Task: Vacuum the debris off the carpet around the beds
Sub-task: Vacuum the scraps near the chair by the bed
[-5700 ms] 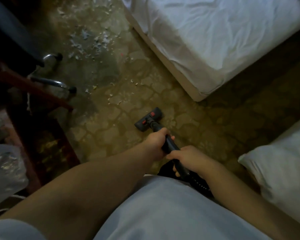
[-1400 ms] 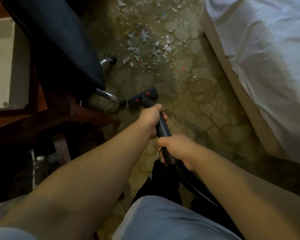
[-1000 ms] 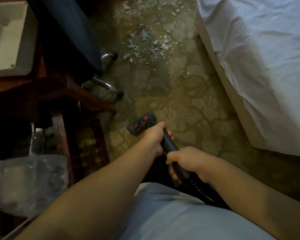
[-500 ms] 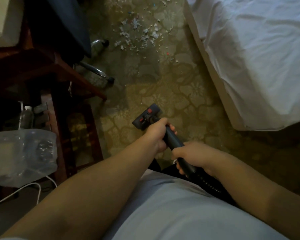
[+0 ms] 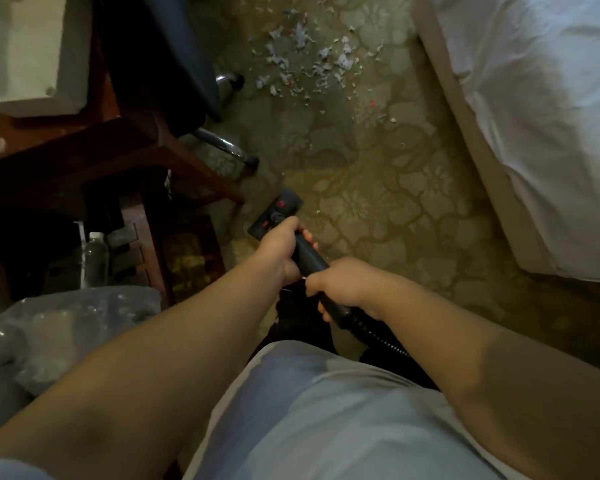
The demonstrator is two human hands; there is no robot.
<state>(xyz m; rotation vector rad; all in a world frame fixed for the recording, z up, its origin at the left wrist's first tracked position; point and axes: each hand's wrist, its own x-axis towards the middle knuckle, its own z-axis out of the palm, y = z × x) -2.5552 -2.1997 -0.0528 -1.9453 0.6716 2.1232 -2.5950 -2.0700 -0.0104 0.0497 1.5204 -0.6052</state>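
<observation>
- Head view: a white open box (image 5: 25, 53) sat on the wooden desk (image 5: 84, 161) at upper left, cut by the frame; contents unreadable.
- A clear plastic bag (image 5: 66, 327) lay at lower left with pale blurred shapes inside, not identifiable. A white-capped bottle (image 5: 96, 261) stood under the desk; fill level unclear.
- Debris (image 5: 305, 64): pale paper-like scraps plus a few red and blue bits, scattered on the patterned carpet (image 5: 395, 202) at top centre, between the chair (image 5: 219, 143) and the bed (image 5: 534, 116), well apart from the vacuum head (image 5: 278, 214).
- The vacuum head was dark with two red marks, on the carpet near the desk leg.
- Left hand (image 5: 279, 249) had its fingers curled round the wand (image 5: 307, 256); right hand (image 5: 340, 284) gripped its lower end at the ribbed hose (image 5: 371, 332).
- The left hand hid the head's near edge; the hose vanished behind the shirt (image 5: 326, 410); the bed was cut off at right.
</observation>
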